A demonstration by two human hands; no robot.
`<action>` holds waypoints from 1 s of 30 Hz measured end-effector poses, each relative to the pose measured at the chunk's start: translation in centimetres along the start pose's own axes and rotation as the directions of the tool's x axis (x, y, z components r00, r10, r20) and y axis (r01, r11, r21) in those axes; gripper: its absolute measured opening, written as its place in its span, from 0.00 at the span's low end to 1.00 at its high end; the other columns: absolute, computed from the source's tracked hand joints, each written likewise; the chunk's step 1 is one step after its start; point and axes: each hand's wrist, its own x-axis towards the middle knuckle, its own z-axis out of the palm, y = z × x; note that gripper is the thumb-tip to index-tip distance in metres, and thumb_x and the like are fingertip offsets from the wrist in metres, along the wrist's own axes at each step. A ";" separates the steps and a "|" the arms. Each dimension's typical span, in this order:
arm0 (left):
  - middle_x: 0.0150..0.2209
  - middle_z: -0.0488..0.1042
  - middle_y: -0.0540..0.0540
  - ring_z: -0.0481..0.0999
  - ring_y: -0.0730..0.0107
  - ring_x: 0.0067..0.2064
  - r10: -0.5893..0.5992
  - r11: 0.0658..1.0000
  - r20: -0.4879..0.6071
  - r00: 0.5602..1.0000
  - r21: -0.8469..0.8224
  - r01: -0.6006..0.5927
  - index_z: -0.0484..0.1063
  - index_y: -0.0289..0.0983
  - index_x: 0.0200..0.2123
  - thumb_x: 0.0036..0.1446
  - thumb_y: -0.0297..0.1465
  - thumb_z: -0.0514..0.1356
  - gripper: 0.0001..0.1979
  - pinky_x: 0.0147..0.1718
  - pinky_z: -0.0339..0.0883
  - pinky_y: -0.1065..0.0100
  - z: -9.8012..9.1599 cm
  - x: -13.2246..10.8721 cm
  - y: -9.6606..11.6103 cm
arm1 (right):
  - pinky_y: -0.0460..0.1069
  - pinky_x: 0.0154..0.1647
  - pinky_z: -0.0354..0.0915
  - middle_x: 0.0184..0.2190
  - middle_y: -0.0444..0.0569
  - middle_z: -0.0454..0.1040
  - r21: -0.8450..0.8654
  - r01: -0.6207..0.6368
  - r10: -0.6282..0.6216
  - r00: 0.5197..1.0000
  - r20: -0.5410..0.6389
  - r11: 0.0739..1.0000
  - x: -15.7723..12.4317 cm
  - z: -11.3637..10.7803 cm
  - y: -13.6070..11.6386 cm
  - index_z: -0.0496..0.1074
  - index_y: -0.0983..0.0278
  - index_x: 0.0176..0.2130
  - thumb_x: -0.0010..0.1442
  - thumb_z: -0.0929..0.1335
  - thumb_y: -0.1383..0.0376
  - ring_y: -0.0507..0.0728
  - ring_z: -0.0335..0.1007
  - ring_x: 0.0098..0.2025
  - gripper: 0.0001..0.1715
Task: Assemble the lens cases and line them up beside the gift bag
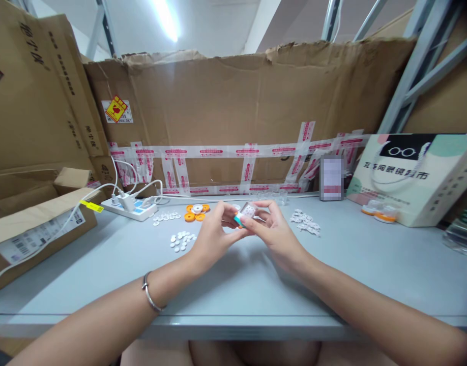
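A small clear case (249, 209), with a teal edge (238, 219) and pale contents, is held above the table (226, 297), near the centre of the view, between the left hand (208, 236) and the right hand (278, 235). The fingers (264, 205) of both hands are closed on it, bent about its sides, while the thumbs (254, 226) are brought to its near side. For good control, it is judged, light and even pressure should be applied from both sides, so that the piece is neither twisted nor let slip. The teal edge is pointed between seven and eight o'clock, the clear part between one and two; the long axis appears to be tilted along that line, though its full extent is hidden by the fingers. Around the case are seen orange and white wheels (197, 209) at nine o'clock, white discs (182, 247) at eight and small white pieces (305, 222) at three.
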 end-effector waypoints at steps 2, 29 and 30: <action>0.40 0.68 0.45 0.72 0.69 0.39 0.000 1.000 0.034 0.999 0.030 -0.001 0.60 0.37 0.40 0.42 0.37 0.66 0.24 0.40 0.68 0.64 0.0 0.0 -0.1 | 0.51 0.35 0.66 0.33 0.43 0.72 -0.055 -0.019 0.018 1.000 -0.019 0.998 0.7 -1.5 -0.5 0.58 0.59 0.39 0.42 0.73 0.58 0.53 0.71 0.33 0.28; 0.36 0.75 0.45 0.72 0.65 0.38 -0.256 0.619 -0.163 0.953 0.730 0.291 0.71 0.35 0.33 0.49 0.35 0.54 0.11 0.36 0.63 0.71 -16.4 5.5 -3.0 | 0.57 0.30 0.50 0.33 0.62 0.67 -0.967 -0.216 -0.487 0.865 -0.125 -0.136 7.4 -31.2 1.6 0.68 0.61 0.25 0.46 0.68 0.60 0.66 0.59 0.36 0.07; 0.36 0.75 0.45 0.72 0.64 0.38 -0.380 0.527 -0.083 0.921 0.799 0.290 0.71 0.35 0.31 0.47 0.35 0.55 0.11 0.36 0.63 0.71 -17.1 5.4 -3.6 | 0.57 0.30 0.50 0.35 0.64 0.67 -0.949 -0.257 -0.486 0.862 -0.141 -0.181 7.2 -31.0 1.6 0.70 0.62 0.28 0.47 0.67 0.58 0.66 0.59 0.37 0.09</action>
